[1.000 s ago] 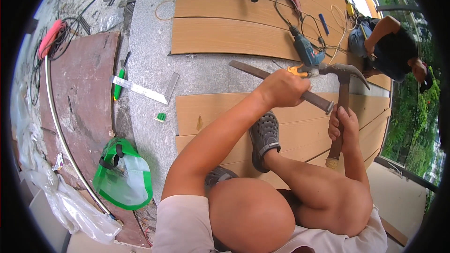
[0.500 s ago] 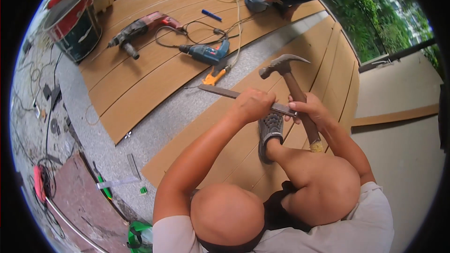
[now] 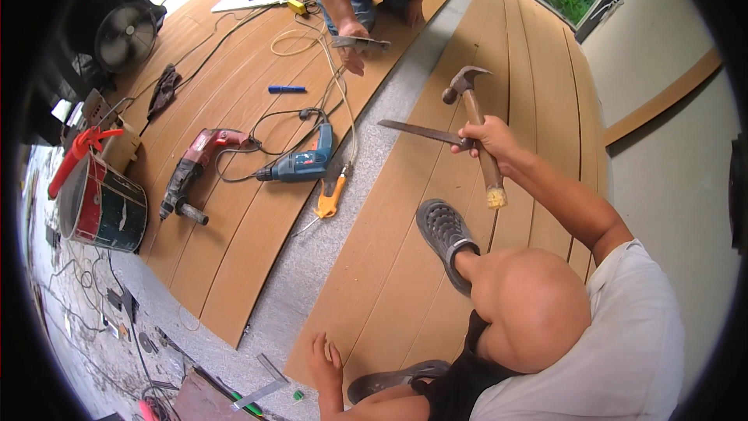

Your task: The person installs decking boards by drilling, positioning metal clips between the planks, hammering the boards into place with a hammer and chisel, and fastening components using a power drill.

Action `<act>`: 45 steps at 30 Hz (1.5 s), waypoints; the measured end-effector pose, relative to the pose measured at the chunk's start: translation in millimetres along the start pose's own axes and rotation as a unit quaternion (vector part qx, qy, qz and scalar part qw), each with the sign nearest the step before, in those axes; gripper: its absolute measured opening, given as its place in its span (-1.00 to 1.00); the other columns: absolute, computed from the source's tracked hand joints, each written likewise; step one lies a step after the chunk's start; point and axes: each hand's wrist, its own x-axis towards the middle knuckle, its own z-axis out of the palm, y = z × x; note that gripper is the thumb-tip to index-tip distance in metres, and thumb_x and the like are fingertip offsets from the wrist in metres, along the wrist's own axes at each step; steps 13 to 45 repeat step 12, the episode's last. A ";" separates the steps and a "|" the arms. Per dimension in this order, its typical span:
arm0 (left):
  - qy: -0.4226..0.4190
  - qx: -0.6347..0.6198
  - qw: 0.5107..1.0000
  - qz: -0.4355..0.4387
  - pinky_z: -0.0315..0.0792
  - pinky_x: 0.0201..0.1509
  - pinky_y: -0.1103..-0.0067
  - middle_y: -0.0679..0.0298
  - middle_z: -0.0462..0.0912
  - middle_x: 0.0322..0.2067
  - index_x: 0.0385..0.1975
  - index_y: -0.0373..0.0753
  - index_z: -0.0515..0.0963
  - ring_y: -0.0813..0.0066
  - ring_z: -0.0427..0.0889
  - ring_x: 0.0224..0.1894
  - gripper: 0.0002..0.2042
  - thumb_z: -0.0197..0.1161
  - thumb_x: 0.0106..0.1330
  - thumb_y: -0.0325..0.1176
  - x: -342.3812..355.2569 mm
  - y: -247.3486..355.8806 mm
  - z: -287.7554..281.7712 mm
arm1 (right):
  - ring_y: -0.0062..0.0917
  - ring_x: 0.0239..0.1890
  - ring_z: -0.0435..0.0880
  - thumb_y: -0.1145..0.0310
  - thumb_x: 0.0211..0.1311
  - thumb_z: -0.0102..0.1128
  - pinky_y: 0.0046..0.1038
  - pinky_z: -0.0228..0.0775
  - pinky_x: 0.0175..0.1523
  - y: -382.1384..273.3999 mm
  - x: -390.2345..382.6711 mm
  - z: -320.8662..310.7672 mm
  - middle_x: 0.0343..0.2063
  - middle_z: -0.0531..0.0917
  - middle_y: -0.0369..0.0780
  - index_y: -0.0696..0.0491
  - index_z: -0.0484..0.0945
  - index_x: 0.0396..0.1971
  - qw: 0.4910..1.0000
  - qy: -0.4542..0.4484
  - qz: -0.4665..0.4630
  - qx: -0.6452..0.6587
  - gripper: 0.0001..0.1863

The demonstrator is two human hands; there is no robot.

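Observation:
My right hand (image 3: pixel 489 143) is closed round the handle of a claw hammer (image 3: pixel 471 86), holding it head-up over the brown planks. The same hand also grips a dark flat metal bar (image 3: pixel 421 131), which points left across the hammer handle. My left hand (image 3: pixel 324 362) is low, near the left edge of the plank under my feet. It holds nothing and its fingers are apart; whether it touches the plank, I cannot tell.
A blue drill (image 3: pixel 300 164), a red-and-black drill (image 3: pixel 199 168), an orange air gun (image 3: pixel 330 196) and a blue marker (image 3: pixel 287 89) lie left. A bucket (image 3: pixel 117 206) and a metal square (image 3: pixel 261 394) are beyond. A co-worker's hand (image 3: pixel 354 31) holds a dark tool at the far side.
My left hand has let go of the metal bar and dropped to the lower left. The right hand now carries both bar and hammer. The view has shifted, and the co-worker's arm reaches forward.

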 end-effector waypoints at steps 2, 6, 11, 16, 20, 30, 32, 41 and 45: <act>0.006 -0.031 0.996 -0.079 0.59 -0.03 0.34 -0.02 0.61 -0.03 0.04 -0.34 0.57 0.08 0.67 -0.12 -0.70 0.28 0.31 -0.58 -49.5 -9.7 -6.0 | -0.49 -0.44 0.79 0.50 0.25 0.21 -0.62 0.38 -0.54 3.4 42.7 -6.6 -0.46 0.72 -0.03 0.31 0.54 -0.37 0.999 0.034 -0.016 0.019 -0.85; 0.071 -0.005 0.994 -0.087 0.58 -0.26 0.48 0.04 0.62 -0.12 0.00 -0.33 0.59 0.25 0.67 -0.33 -0.73 0.27 0.29 -0.57 -125.7 -50.3 -3.7 | -0.53 -0.51 0.73 0.47 0.26 0.22 -0.62 0.38 -0.53 12.9 124.6 7.8 -0.45 0.76 -0.02 0.31 0.58 -0.35 0.994 0.087 -0.018 0.060 -0.83; 0.060 -0.045 0.958 -0.276 0.62 -0.09 0.42 0.05 0.66 -0.04 0.19 -0.32 0.52 0.33 0.75 -0.23 -0.62 0.26 0.48 -0.24 -154.6 -24.8 7.5 | -0.57 -0.59 0.64 0.38 0.31 0.29 -0.64 0.38 -0.54 22.9 208.1 -20.2 -0.42 0.80 -0.08 0.26 0.62 -0.29 0.991 0.111 -0.016 0.076 -0.79; 0.065 -0.037 0.953 -0.294 0.62 -0.09 0.42 0.05 0.66 -0.04 0.19 -0.32 0.52 0.33 0.75 -0.23 -0.62 0.26 0.48 -0.24 -166.7 -10.7 5.9 | -0.58 -0.58 0.64 0.38 0.31 0.30 -0.64 0.38 -0.54 24.9 221.6 -31.5 -0.41 0.80 -0.09 0.24 0.62 -0.26 0.988 0.116 -0.014 0.097 -0.80; 0.065 -0.037 0.953 -0.294 0.62 -0.09 0.42 0.05 0.66 -0.04 0.19 -0.32 0.52 0.33 0.75 -0.23 -0.62 0.26 0.48 -0.24 -166.7 -10.7 5.9 | -0.58 -0.58 0.64 0.38 0.31 0.30 -0.64 0.38 -0.54 24.9 221.6 -31.5 -0.41 0.80 -0.09 0.24 0.62 -0.26 0.988 0.116 -0.014 0.097 -0.80; 0.065 -0.037 0.953 -0.294 0.62 -0.09 0.42 0.05 0.66 -0.04 0.19 -0.32 0.52 0.33 0.75 -0.23 -0.62 0.26 0.48 -0.24 -166.7 -10.7 5.9 | -0.58 -0.58 0.64 0.38 0.31 0.30 -0.64 0.38 -0.54 24.9 221.6 -31.5 -0.41 0.80 -0.09 0.24 0.62 -0.26 0.988 0.116 -0.014 0.097 -0.80; 0.065 -0.037 0.953 -0.294 0.62 -0.09 0.42 0.05 0.66 -0.04 0.19 -0.32 0.52 0.33 0.75 -0.23 -0.62 0.26 0.48 -0.24 -166.7 -10.7 5.9 | -0.58 -0.58 0.64 0.38 0.31 0.30 -0.64 0.38 -0.54 24.9 221.6 -31.5 -0.41 0.80 -0.09 0.24 0.62 -0.26 0.988 0.116 -0.014 0.097 -0.80; 0.065 -0.037 0.953 -0.294 0.62 -0.09 0.42 0.05 0.66 -0.04 0.19 -0.32 0.52 0.33 0.75 -0.23 -0.62 0.26 0.48 -0.24 -166.7 -10.7 5.9 | -0.58 -0.58 0.64 0.38 0.31 0.30 -0.64 0.38 -0.54 24.9 221.6 -31.5 -0.41 0.80 -0.09 0.24 0.62 -0.26 0.988 0.116 -0.014 0.097 -0.80; 0.065 -0.037 0.953 -0.294 0.62 -0.09 0.42 0.05 0.66 -0.04 0.19 -0.32 0.52 0.33 0.75 -0.23 -0.62 0.26 0.48 -0.24 -166.7 -10.7 5.9 | -0.58 -0.58 0.64 0.38 0.31 0.30 -0.64 0.38 -0.54 24.9 221.6 -31.5 -0.41 0.80 -0.09 0.24 0.62 -0.26 0.988 0.116 -0.014 0.097 -0.80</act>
